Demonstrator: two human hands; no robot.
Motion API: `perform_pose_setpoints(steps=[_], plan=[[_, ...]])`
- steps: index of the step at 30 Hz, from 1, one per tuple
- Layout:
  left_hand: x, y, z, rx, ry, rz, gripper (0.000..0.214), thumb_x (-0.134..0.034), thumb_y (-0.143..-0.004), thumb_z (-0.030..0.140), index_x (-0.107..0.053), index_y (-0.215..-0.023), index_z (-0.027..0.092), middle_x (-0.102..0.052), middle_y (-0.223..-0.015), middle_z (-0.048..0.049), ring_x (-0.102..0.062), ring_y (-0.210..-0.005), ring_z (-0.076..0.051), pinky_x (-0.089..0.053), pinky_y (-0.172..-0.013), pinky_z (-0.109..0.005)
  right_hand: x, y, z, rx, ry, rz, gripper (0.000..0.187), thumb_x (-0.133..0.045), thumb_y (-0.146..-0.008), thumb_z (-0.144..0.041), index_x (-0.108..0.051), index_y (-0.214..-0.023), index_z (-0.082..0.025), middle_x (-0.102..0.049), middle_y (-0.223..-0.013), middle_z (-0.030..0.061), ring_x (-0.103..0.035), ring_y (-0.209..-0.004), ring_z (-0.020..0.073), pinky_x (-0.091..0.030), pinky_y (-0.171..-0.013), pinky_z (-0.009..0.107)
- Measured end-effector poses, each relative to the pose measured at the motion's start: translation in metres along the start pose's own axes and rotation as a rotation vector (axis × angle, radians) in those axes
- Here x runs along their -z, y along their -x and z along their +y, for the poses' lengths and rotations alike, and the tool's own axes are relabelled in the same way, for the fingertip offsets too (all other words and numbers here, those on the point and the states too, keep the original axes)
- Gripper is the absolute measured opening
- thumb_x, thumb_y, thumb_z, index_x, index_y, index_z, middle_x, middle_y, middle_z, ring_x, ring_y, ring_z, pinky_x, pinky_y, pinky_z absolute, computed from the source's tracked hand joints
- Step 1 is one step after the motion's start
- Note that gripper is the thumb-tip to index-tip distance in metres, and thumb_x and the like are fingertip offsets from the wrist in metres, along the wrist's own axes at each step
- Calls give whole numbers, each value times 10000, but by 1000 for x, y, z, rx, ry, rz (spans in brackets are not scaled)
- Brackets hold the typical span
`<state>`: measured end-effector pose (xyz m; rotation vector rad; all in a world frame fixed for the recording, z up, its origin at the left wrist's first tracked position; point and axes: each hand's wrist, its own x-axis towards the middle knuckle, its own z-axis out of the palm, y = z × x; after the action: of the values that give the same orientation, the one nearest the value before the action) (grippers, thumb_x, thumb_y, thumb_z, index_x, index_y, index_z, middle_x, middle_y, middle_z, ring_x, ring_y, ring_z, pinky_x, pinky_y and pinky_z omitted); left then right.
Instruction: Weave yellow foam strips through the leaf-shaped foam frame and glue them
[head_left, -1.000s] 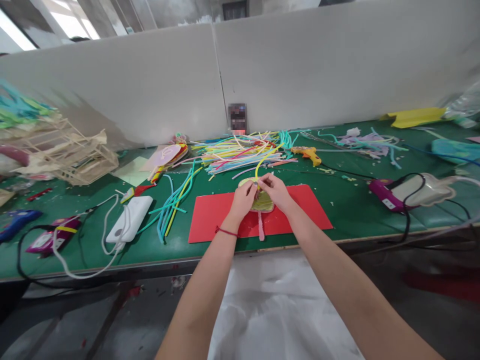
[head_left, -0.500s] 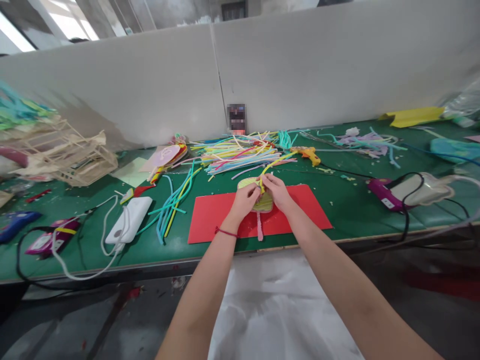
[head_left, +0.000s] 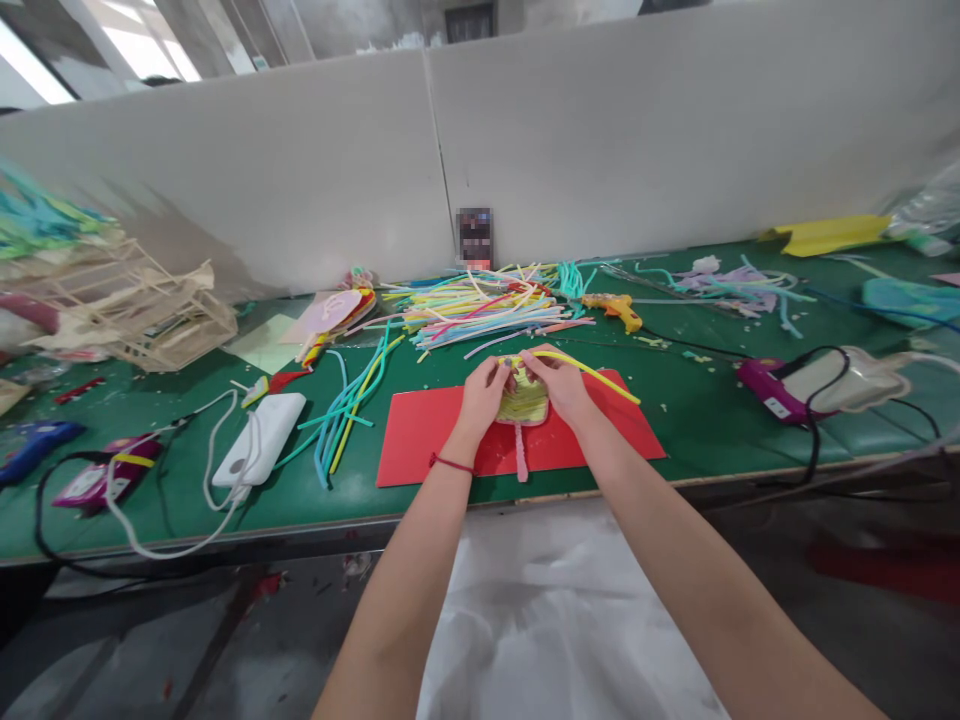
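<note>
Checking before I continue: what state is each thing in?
Yellow strip, bent, tail curving rightward
Left hand, pinching the strip
Right hand, pinching it too
Paddle-shaped piece, partly covered by hands
Red board, lying flat
White power bank, flat, plugged in
Glue gun, lying on its side

The strip (head_left: 597, 373) in the grip looks matt and soft; the panel (head_left: 523, 407) beneath it, ribbed and matt. Below both, the board (head_left: 431, 430) is smooth with a faint sheen. Left of the grip, the power bank (head_left: 264, 440) is smooth plastic; beyond and right, the glue gun (head_left: 624, 313) looks plastic too.
</note>
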<state>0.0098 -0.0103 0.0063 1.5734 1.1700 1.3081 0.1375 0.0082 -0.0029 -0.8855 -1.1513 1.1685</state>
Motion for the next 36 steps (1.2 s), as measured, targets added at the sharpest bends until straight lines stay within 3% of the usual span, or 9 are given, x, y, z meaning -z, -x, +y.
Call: perform_pose_setpoints(steps=[7,12,17,22,26,29,32,36], plan=[[1,-1,0,27,44,37,255,-436,-827,299,-496,-616,169,-491,-492,35,-469,-490,-82,-383,-532,-210,2,-2,-4,-69,-254,10,199,-685,-622,-311,-648,-792,-215,-607,-642,-34,-466,-516,74,-364,-492,214],[1,-2,0,81,267,41,263,-504,-779,292,-477,-550,165,-440,-439,50,-456,-433,-73,-379,-496,-210,9,-3,-11,-167,-535,-37,193,-526,-700,-319,-632,-802,-194,-617,-642,1,-492,-540,92,-381,-467,206],[4,-5,1,140,553,173,258,-558,-713,230,-407,-513,169,-389,-452,62,-413,-408,-52,-357,-450,-195,13,0,-16,-165,-727,-53,192,-477,-644,-199,-596,-795,-211,-587,-602,-13,-479,-519,90,-389,-446,193],[12,-6,4,196,802,277,224,-528,-718,220,-395,-546,169,-352,-479,65,-376,-418,-37,-343,-445,-177,18,-4,-18,-221,-838,67,161,-501,-661,-174,-577,-799,-207,-581,-618,-43,-475,-496,59,-383,-416,159],[12,-4,4,169,737,210,260,-531,-710,220,-349,-530,173,-319,-469,68,-408,-424,-43,-340,-448,-181,13,-8,-13,-270,-673,124,145,-579,-713,-332,-579,-771,-198,-552,-539,-53,-448,-430,48,-356,-371,149],[9,-3,3,168,608,178,272,-538,-695,223,-336,-520,177,-306,-461,73,-403,-412,-45,-335,-441,-188,3,-5,-7,-222,-369,60,300,-631,-670,-469,-600,-766,-186,-541,-496,-50,-453,-405,54,-361,-371,161],[6,-2,2,157,470,124,281,-530,-703,242,-338,-508,179,-321,-455,72,-391,-406,-48,-343,-446,-202,-4,1,-4,-189,-128,-95,366,-628,-644,-537,-614,-738,-184,-562,-497,-31,-497,-436,75,-375,-397,176],[4,-1,3,154,319,27,279,-536,-709,282,-380,-505,172,-353,-456,68,-395,-413,-50,-360,-462,-210,-5,4,-4,-139,-84,-151,398,-569,-678,-574,-626,-746,-186,-575,-501,-22,-515,-448,84,-381,-418,190]])
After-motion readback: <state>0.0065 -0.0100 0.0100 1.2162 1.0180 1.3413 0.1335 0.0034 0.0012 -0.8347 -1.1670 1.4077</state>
